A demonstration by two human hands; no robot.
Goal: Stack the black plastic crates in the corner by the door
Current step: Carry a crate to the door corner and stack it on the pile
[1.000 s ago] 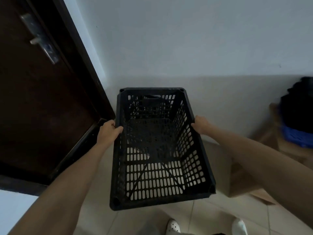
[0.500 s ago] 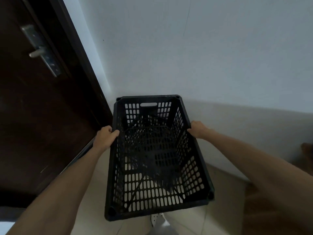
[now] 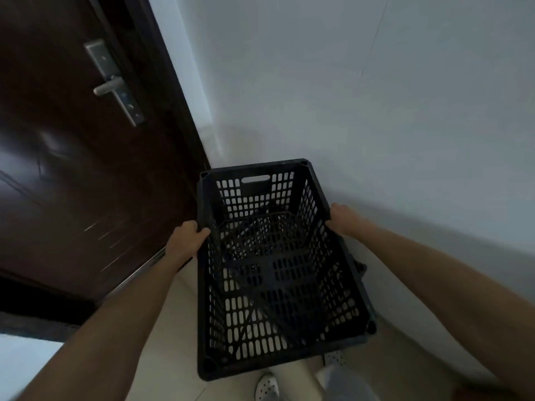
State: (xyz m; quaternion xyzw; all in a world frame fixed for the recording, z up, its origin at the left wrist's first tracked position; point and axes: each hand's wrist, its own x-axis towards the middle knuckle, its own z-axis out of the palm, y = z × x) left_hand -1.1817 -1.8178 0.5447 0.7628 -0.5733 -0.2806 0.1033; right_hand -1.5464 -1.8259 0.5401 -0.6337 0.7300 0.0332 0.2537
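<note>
Item: black crate (image 3: 278, 267), plastic, rectangular, open top, slotted walls and base, oval handle cut-out in the far short wall. Position: held in the air in front of the person, long axis pointing away, far end toward the corner where the door (image 3: 72, 169) meets the wall (image 3: 376, 96). Near end lies above the person's shoes (image 3: 267, 387). Tiled floor (image 3: 170, 328) shows pale through the slots of the base.

Second crate (image 3: 360, 266): only a black corner shows, just beyond the right rim of the held crate and lower down; how the two sit relative to each other cannot be told.

Left hand (image 3: 185, 241): grip closed on the left long rim near its middle, fingers curled over the top edge, thumb outside. Forearm runs in from the lower left.

Right hand (image 3: 343, 219): grip closed on the right long rim, a little farther forward than the left; fingers are hidden behind the rim. Forearm runs in from the lower right.

Door: dark brown, glossy, at the left, closed against its dark frame. Metal handle (image 3: 114, 82) with long plate on its upper part, lever pointing left.

Wall: pale grey-white, plain, filling the upper right, with a slightly darker band along its base.
</note>
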